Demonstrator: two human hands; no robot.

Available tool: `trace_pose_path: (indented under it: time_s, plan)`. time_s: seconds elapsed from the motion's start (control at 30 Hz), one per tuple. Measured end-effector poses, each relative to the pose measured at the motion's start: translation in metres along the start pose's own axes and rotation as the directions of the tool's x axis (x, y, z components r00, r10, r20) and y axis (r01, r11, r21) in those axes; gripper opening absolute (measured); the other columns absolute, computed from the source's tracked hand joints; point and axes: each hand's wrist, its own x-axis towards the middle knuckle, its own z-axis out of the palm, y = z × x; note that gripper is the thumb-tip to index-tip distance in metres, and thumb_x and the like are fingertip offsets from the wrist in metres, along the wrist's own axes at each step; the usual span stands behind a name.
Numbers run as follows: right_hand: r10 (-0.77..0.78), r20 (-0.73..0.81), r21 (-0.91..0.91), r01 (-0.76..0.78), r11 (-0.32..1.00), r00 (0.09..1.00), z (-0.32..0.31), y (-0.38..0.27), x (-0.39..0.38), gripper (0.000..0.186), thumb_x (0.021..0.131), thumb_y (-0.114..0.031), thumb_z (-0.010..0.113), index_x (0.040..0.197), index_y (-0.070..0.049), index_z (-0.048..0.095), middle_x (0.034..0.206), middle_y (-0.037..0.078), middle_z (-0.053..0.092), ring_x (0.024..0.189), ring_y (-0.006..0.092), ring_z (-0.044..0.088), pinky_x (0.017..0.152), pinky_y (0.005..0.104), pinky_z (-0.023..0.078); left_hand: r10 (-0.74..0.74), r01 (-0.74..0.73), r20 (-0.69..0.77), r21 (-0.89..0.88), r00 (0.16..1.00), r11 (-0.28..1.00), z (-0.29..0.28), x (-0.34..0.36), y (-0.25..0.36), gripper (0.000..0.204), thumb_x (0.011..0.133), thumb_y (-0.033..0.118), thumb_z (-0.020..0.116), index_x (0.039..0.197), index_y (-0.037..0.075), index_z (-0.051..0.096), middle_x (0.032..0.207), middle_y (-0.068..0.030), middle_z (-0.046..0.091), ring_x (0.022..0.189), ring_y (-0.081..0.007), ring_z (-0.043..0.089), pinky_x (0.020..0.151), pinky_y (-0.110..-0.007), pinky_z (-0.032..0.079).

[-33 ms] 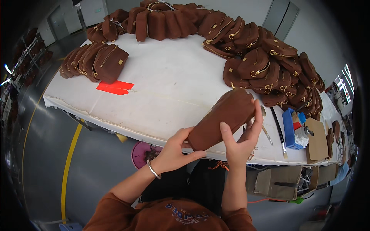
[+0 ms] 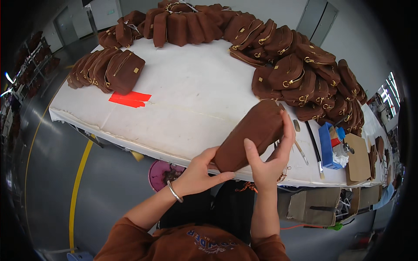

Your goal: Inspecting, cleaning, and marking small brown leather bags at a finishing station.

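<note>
A brown pouch-like bag (image 2: 248, 130) is held at a slant near the front edge of the white table (image 2: 183, 104). My left hand (image 2: 199, 174) grips its lower left end, thumb along the underside, a silver bangle on the wrist. My right hand (image 2: 272, 161) holds it at the upper right end, thumb on the brown face, fingers curled round the far side. A black-handled brush (image 2: 314, 148) and a thin paintbrush (image 2: 301, 152) lie just right of my right hand.
Several brown bags (image 2: 287, 78) are piled along the back and right, more (image 2: 126, 71) at left by red tape (image 2: 126, 98). A blue bin (image 2: 327, 152) and cardboard (image 2: 359, 158) sit at right. A pink bucket (image 2: 154, 176) is below. A person's blue sleeve (image 2: 383, 198) shows at far right.
The bag has tilted slightly in my hands, and my right fingers and thumb have shifted a little to the left along it.
</note>
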Motion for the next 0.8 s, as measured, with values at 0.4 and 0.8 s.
trace_pose_path:
  time_s: [0.4, 0.8]
  plan:
    - [0.058, 0.270, 0.093, -0.086, 0.992, 0.961, 0.034, 0.003, -0.026, 0.063, 0.074, -0.004, 0.076, 0.133, -0.002, 0.053, 0.130, 0.016, 0.055, 0.126, 0.0338, 0.048, 0.106, 0.0427, 0.040, -0.080, 0.048, -0.181, -0.176, 0.980, 0.983, -0.015, 0.004, 0.000, 0.083, 0.090, 0.018, 0.072, 0.151, -0.001, 0.020, 0.143, -0.0207, 0.042, 0.124, -0.0234, 0.054, 0.092, -0.035, 0.055]
    - [0.077, 0.145, 0.330, -0.121, 0.936, 0.986, 0.036, 0.005, -0.033, 0.036, 0.082, 0.005, 0.064, 0.118, 0.002, 0.062, 0.123, 0.014, 0.061, 0.121, 0.0291, 0.054, 0.106, 0.0396, 0.041, 0.218, -0.197, -0.508, 0.096, 0.833, 0.976, 0.002, 0.018, 0.001, 0.040, 0.084, 0.008, 0.073, 0.122, 0.005, 0.060, 0.114, -0.0109, 0.055, 0.107, -0.0212, 0.055, 0.090, -0.032, 0.048]
